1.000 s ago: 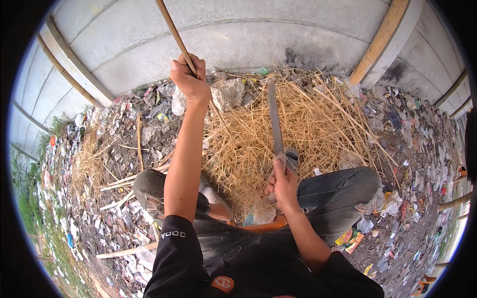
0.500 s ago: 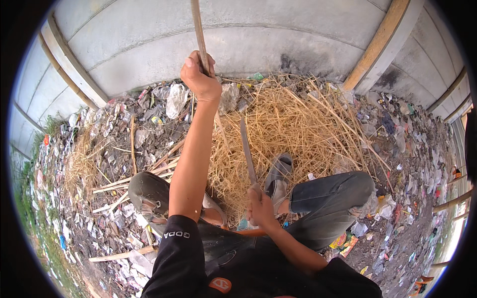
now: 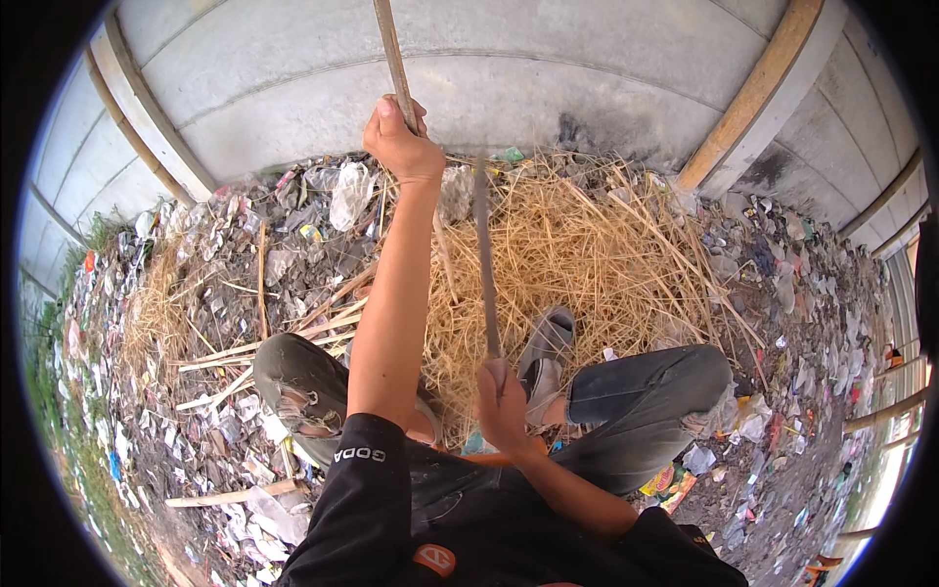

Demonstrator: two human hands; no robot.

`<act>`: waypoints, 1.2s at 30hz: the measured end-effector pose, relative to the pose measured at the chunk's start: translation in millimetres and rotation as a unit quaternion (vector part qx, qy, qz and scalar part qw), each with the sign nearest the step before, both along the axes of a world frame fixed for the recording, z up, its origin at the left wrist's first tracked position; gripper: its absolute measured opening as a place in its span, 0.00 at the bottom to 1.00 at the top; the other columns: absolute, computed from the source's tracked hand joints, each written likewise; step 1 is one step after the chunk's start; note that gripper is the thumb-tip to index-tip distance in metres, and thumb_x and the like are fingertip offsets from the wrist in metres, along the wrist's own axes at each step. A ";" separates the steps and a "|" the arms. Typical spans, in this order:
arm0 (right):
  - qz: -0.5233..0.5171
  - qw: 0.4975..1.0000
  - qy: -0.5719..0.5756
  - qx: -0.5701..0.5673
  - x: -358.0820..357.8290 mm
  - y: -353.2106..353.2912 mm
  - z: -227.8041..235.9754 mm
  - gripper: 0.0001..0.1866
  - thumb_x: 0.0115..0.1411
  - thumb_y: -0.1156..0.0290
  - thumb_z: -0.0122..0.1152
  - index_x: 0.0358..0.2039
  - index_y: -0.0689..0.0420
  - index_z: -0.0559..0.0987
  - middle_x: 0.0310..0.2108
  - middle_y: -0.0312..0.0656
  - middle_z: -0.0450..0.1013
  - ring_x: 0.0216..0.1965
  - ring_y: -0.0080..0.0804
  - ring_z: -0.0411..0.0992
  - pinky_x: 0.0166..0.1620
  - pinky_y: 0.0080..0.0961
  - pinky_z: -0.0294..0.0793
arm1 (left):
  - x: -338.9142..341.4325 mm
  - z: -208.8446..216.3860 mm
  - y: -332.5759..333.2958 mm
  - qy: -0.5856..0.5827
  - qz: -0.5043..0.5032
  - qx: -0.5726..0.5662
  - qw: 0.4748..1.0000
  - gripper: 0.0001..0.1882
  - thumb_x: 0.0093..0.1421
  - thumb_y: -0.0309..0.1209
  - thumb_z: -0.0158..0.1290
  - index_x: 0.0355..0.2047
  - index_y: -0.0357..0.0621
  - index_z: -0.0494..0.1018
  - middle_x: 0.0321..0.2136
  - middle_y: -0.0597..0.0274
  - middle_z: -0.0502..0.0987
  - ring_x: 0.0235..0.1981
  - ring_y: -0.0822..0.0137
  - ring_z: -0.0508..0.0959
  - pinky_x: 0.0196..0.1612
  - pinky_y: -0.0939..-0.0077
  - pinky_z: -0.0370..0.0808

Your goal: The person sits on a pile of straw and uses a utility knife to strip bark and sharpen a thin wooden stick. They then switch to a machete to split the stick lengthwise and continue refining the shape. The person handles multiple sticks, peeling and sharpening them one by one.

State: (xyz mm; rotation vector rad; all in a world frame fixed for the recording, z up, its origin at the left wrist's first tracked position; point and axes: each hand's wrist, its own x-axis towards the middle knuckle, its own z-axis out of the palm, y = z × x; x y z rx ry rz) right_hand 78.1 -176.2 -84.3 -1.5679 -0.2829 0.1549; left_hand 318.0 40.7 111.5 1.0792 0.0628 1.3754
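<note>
My left hand (image 3: 403,142), arm stretched far forward, is closed round a long thin wooden stick (image 3: 390,44) held at a slant. The stick's top runs out of view, and what looks like its lower part shows again beside my forearm over the straw. In front of my body my right hand (image 3: 503,406) grips a long-bladed knife (image 3: 486,254). Its narrow dark blade points away from me, to the right of the stick and apart from it. The handle is mostly hidden in my fist. Beneath both hands lies a heap of pale straw-like shavings (image 3: 587,254).
A grey concrete wall (image 3: 548,98) with a wooden post (image 3: 748,103) stands ahead. My bent knees and a grey shoe (image 3: 550,338) frame the near ground. Split bamboo strips (image 3: 230,364) lie at the left. Plastic litter (image 3: 352,196) covers the ground around.
The knife blade has swung up and forward, its tip now higher near the wall's foot. My left hand still holds the stick, almost in the same place.
</note>
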 end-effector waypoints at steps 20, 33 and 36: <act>-0.034 0.983 0.111 0.141 15.9 -11.0 59.5 0.17 0.73 0.57 0.51 0.32 0.57 0.69 0.17 0.34 0.65 0.15 0.22 0.65 0.20 0.25 0.67 | 10.6 -5.6 -3.0 0.092 0.183 0.089 0.975 0.29 0.68 0.48 0.59 0.17 0.45 0.61 0.12 0.75 0.59 0.17 0.80 0.55 0.20 0.78 0.53; -0.135 0.972 0.077 0.175 73.6 -64.2 174.8 0.17 0.72 0.55 0.55 0.29 0.52 0.68 0.19 0.31 0.62 0.15 0.20 0.62 0.23 0.28 0.71 | -4.4 -2.1 9.3 0.123 0.074 0.075 0.987 0.27 0.70 0.51 0.55 0.21 0.47 0.65 0.14 0.66 0.72 0.12 0.77 0.70 0.20 0.81 0.68; -0.134 0.953 -0.052 0.267 67.3 -46.1 177.8 0.16 0.73 0.56 0.50 0.32 0.53 0.67 0.19 0.33 0.62 0.15 0.22 0.61 0.23 0.28 0.71 | -10.6 1.3 -4.0 0.109 0.058 0.069 0.990 0.26 0.69 0.49 0.56 0.21 0.46 0.64 0.13 0.70 0.69 0.14 0.79 0.66 0.20 0.80 0.64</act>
